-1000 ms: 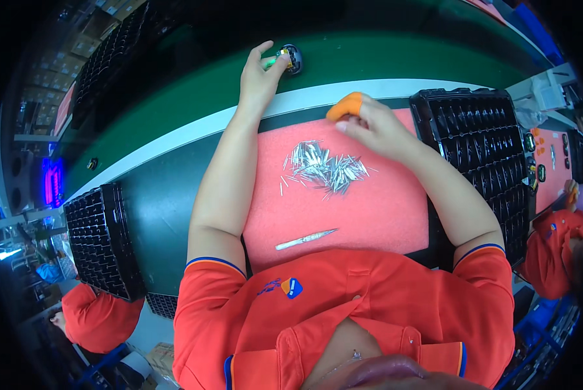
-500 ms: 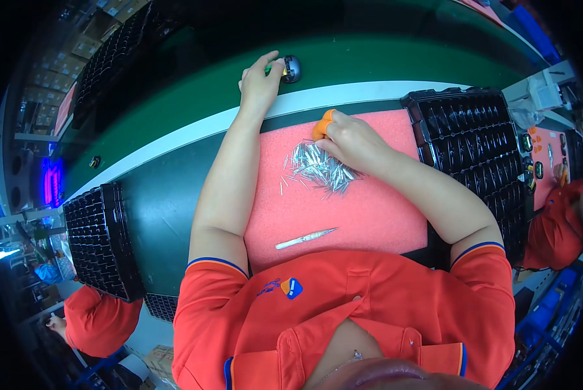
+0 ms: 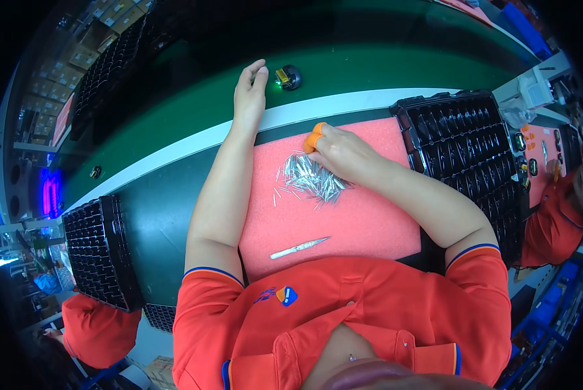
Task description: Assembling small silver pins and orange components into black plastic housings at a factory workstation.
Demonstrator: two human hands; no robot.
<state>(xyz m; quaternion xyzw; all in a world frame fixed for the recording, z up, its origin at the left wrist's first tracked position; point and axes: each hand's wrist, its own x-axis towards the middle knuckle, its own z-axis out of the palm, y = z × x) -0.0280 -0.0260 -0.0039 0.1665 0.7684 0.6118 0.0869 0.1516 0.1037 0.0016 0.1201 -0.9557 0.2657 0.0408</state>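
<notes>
My left hand [image 3: 250,96] is stretched out over the green belt [image 3: 194,107], its fingers straight and holding nothing. Just right of its fingertips, apart from them, sits a small dark rounded device [image 3: 292,77] with a yellow part and a green light. My right hand [image 3: 349,153] wears orange finger cots [image 3: 313,139]. Its fingers are pinched together above the far edge of a pile of thin silvery strips [image 3: 314,179]; what is between them, if anything, is hidden. Beneath the pile is a pink foam mat [image 3: 363,224]. A pointed tool with a pale handle [image 3: 299,247] lies nearer me.
Stacked black compartment trays [image 3: 460,140] stand right of the mat, others [image 3: 96,253] at the far left. Another small device [image 3: 95,171] sits on the belt at left. A white rail [image 3: 194,144] edges the belt. People in red sit on both sides.
My left hand has let go of the device and drawn left from it. The device has turned, showing its yellow part. My right hand stays over the pile, shifting slightly in view.
</notes>
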